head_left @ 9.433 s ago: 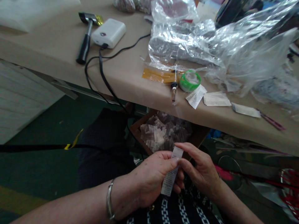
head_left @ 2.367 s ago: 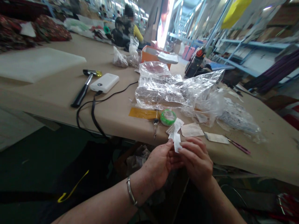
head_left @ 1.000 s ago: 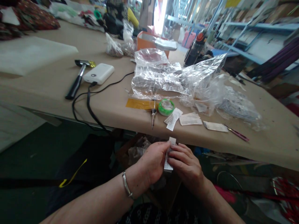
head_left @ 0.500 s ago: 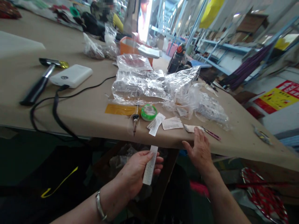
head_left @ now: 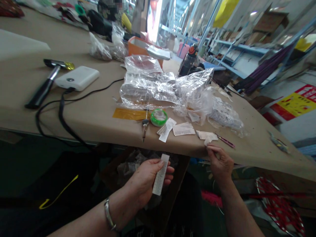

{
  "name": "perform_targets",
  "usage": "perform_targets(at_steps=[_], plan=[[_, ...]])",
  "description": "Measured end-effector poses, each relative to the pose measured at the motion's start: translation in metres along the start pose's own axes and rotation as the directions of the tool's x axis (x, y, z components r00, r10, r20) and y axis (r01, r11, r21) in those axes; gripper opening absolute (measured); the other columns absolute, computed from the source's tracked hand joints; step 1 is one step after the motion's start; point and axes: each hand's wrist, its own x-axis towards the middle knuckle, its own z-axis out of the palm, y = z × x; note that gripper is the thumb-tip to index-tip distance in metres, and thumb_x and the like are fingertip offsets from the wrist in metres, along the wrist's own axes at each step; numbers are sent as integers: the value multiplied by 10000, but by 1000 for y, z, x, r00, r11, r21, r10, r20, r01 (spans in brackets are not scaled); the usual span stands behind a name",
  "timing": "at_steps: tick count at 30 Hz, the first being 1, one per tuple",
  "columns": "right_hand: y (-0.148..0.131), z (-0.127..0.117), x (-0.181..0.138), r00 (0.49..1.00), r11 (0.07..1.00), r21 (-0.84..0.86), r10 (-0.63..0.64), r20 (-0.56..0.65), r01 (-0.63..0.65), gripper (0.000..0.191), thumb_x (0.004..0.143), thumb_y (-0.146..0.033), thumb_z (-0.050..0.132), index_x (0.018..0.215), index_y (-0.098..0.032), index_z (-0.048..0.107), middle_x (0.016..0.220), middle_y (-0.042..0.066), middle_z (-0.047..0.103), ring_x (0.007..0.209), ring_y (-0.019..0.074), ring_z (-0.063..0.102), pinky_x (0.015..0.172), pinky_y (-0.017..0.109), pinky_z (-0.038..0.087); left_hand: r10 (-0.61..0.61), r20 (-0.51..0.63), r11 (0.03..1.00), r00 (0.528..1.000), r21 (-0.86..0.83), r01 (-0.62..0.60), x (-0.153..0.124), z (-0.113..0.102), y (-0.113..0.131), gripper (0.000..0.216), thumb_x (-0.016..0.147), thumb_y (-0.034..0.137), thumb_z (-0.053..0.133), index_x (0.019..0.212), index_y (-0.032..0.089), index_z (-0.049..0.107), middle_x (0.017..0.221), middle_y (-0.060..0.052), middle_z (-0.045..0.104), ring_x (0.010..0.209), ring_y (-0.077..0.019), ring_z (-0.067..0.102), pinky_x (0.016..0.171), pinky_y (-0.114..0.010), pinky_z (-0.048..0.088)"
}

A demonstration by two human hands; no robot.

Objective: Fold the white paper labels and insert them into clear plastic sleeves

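Observation:
My left hand (head_left: 144, 179) holds a narrow white printed label strip (head_left: 161, 176) under its thumb, below the table edge. At that edge, my right hand (head_left: 221, 163) pinches a small, thin whitish translucent piece (head_left: 208, 140); its exact kind is unclear. Just behind the piece lies a printed label (head_left: 201, 134), with a slim pink tool (head_left: 225, 141) to its right. Further left are a pile of labels (head_left: 184, 128) and a fanned pile of strips (head_left: 168, 130). A green-rimmed round container (head_left: 158, 118) and a soldering iron (head_left: 145, 126) lie beside them.
Clear plastic bags (head_left: 150, 87) cover the table's middle. A hammer (head_left: 44, 87), a white power bank (head_left: 77, 78) and its black cable (head_left: 91, 97) are at the left. A dark bottle (head_left: 188, 62) stands behind; cutters (head_left: 278, 143) lie far right.
My right hand has drawn back slightly from the label on the table, its fingers closing into a pinch with the whitish piece between them. My left hand still holds the strip.

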Motion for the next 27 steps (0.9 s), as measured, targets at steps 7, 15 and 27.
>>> perform_targets(at_steps=[7, 15, 27], plan=[[-101, 31, -33, 904, 855, 455, -373, 206, 249, 182, 818, -91, 558, 938, -215, 617, 1012, 66, 658, 1079, 242, 578, 916, 461, 463, 59, 75, 987, 995, -151, -48, -2, 3, 2, 100, 813, 117, 523, 786, 75, 609, 682, -73, 629, 507, -102, 562, 487, -209, 431], [-119, 51, -44, 761, 826, 354, -550, 344, 438, 158, 850, -104, 508, 911, -202, 617, 1018, 64, 674, 1151, 221, 535, 1008, 436, 382, 109, -35, 952, 993, -284, -114, -1, -4, 3, 106, 758, 43, 537, 683, 93, 593, 656, -35, 590, 519, -82, 540, 487, -192, 391], [-124, 46, -40, 729, 825, 408, -548, 410, 391, 203, 826, -93, 548, 998, -191, 595, 1027, 59, 681, 1122, 217, 552, 1018, 445, 357, 128, 20, 959, 992, -257, -118, -1, -13, -4, 37, 761, 113, 603, 729, 94, 603, 676, -42, 601, 531, -80, 545, 492, -183, 398]])
